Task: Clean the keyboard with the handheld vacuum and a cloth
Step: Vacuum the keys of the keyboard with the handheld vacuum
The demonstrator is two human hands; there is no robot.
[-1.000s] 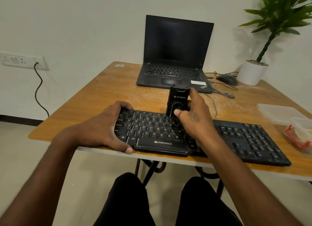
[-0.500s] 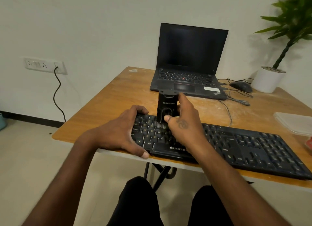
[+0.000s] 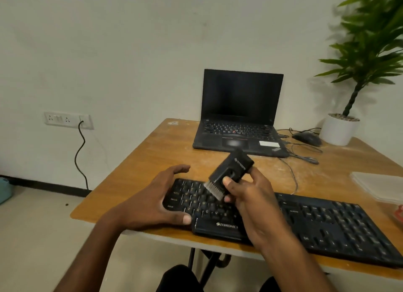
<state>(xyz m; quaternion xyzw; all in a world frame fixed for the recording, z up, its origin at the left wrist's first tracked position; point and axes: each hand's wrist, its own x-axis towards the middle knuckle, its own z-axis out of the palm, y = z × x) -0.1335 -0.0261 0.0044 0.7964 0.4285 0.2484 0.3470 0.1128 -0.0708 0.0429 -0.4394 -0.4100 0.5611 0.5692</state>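
Head view: the black keyboard (image 3: 283, 219) lies along the near edge of the wooden surface (image 3: 139, 182), its left end angled slightly away from the person, and serves here as the landmark. The left hand (image 3: 152, 202) cups the keyboard's left end, thumb at the near edge and fingers curved loosely over the far corner, so it steadies rather than clamps. The right hand (image 3: 250, 198) is wrapped around the handheld vacuum (image 3: 231, 171), thumb on its front face and fingers behind. The vacuum is tilted, its body leaning up and away toward the right, and its pale brush nozzle (image 3: 214, 190) points down-left over the keyboard's left letter keys; whether the bristles touch the keys cannot be told.

Beyond the keyboard stands an open laptop (image 3: 239, 117) with a dark screen. To the far right of the keyboard sit a mouse (image 3: 307, 138) with its cables and a potted plant (image 3: 340, 128). A clear plastic lid (image 3: 379, 187) lies just past the keyboard's right end. Left of the keyboard, on the wall, a socket plate (image 3: 67, 119) has a black cord (image 3: 79, 156) hanging from it.
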